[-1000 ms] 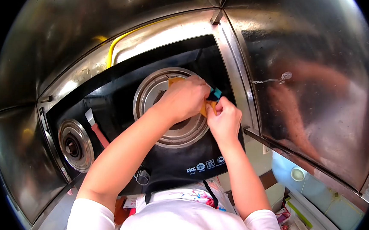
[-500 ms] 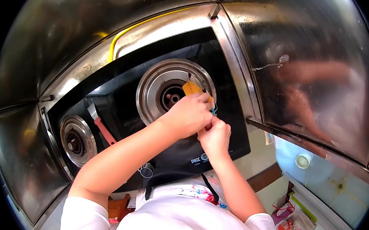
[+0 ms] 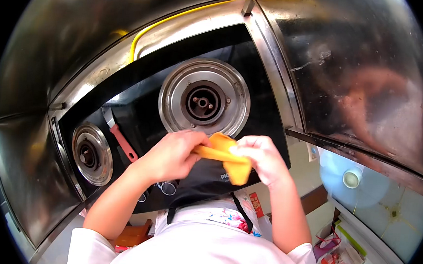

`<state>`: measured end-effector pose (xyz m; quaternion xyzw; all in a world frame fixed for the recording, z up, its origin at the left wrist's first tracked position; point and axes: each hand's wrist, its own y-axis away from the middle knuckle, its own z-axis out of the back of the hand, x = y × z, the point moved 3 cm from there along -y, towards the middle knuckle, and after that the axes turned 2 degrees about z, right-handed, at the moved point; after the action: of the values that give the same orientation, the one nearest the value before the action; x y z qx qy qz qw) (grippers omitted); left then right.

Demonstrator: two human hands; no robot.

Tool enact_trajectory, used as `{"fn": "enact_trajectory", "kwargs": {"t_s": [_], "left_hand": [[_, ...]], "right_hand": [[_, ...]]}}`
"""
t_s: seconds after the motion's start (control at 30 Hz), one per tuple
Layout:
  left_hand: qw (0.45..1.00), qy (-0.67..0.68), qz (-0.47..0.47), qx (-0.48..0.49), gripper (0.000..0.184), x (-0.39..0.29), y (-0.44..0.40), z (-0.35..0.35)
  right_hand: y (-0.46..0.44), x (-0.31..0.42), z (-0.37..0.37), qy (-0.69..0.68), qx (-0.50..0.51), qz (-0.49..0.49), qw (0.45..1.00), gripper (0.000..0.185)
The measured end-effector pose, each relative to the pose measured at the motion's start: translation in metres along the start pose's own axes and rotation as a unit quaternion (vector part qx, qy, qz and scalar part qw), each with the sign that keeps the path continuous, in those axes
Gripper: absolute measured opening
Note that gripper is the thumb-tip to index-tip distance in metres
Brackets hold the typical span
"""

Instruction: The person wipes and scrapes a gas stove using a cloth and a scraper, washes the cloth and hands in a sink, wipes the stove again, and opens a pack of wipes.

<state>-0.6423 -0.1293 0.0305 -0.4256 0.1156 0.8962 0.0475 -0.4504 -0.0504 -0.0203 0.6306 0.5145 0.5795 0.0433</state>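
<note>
Both of us, left hand (image 3: 174, 153) and right hand (image 3: 263, 157), have drawn back from over the large burner (image 3: 178, 98) toward my body and spread apart. With them came the yellow cloth (image 3: 238, 171), which was over the burner's side half a second ago; the burner's middle shows fully now. The teal bit that showed by my fingers then is out of sight.

The cloth hangs between my hands, above the front part of the black stove top (image 3: 267, 106). My left fingers are closed around one end, which looks gathered into a narrow roll. My right thumb and fingers pinch it farther along, and a loose flap drops below them.

I'd judge it light, soft and limp, with nothing fragile about it. It should fold or twist easily, but sag wherever it isn't held. Holding both ends keeps it taut; a bunched grip would suit it better than a fingertip pinch if it's damp or greasy, which I can't tell.

Near my left forearm, a scraper (image 3: 123, 142) with a pink handle lies beside the small burner (image 3: 106, 156).
</note>
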Motion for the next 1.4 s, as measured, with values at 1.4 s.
{"fn": "enact_trajectory", "kwargs": {"t_s": [1.4], "left_hand": [[0.959, -0.141, 0.071, -0.237, 0.032, 0.028, 0.076, -0.075]], "right_hand": [[0.012, -0.039, -0.005, -0.097, -0.171, 0.072, 0.978, 0.011]]}}
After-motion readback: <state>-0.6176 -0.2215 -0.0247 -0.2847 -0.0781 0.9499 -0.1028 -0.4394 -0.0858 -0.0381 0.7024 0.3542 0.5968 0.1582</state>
